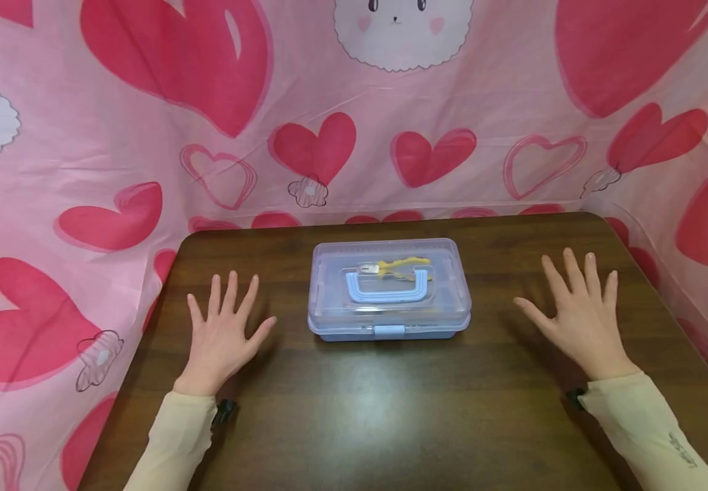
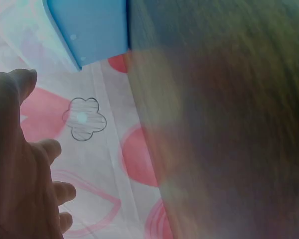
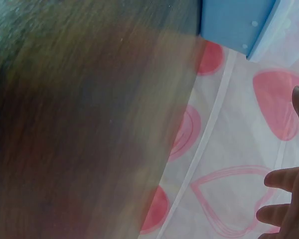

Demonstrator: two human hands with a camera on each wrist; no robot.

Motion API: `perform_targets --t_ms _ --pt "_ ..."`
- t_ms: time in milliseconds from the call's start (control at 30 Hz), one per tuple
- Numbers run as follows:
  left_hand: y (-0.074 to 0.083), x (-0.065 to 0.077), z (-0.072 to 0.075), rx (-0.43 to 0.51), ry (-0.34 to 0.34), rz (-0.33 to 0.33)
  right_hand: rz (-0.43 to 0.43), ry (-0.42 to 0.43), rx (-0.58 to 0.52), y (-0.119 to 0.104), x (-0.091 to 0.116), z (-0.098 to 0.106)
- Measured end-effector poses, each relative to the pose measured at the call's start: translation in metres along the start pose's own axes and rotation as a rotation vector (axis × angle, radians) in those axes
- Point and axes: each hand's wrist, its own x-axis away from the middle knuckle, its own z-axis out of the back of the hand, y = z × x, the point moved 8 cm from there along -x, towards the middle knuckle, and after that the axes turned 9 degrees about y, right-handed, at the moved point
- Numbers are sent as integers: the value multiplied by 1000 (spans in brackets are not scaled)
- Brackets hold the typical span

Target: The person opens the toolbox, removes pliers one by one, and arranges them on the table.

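Note:
A plastic case [image 1: 389,320] with a clear lid and a blue base sits at the back middle of the table, its lid down and front latch [image 1: 389,332] closed. The blue carry handle [image 1: 387,296] lies folded on the lid. Through the lid shows a yellow-handled tool [image 1: 404,262] with a pale metal head. Left of the case, my left hand [image 1: 222,344] is spread palm down with straight fingers, holding nothing. On the other side my right hand [image 1: 584,320] is spread the same way, apart from the case. Both wrist views catch the case's blue side [image 2: 92,30].
A dark wooden table [image 1: 354,423] with rounded back corners carries the case. Pink cloth [image 1: 378,102] printed with hearts hangs behind it and along both sides. Black wrist straps [image 1: 224,412] peek out under the cream sleeves [image 1: 176,436].

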Motion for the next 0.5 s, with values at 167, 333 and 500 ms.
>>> perform_targets --t_ms 167,333,500 --pt "-1 2 -3 28 -9 15 3 18 -25 -2 1 2" --pt "5 3 -6 147 -11 47 1 78 -139 -10 2 6" --pt "17 1 -12 342 -26 94 -11 107 -242 -27 5 11"
